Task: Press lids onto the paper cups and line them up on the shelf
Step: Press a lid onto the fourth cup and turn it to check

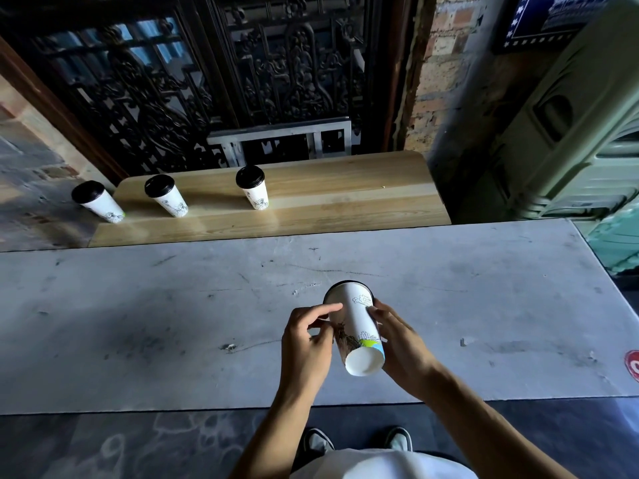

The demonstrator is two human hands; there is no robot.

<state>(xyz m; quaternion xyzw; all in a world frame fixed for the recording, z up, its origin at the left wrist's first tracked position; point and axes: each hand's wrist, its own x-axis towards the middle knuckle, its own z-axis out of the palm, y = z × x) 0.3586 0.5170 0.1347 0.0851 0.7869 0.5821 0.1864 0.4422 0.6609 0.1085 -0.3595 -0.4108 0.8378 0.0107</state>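
We hold the white printed paper cup upside down over the grey scuffed desk, its black plastic lid pointing to twelve o'clock. Our left hand fingers and right hand clamp its sides. Squeezing could buckle the thin wall, or a half-seated lid could pop off. Three lidded cups wait on the pale wooden shelf at eleven o'clock.
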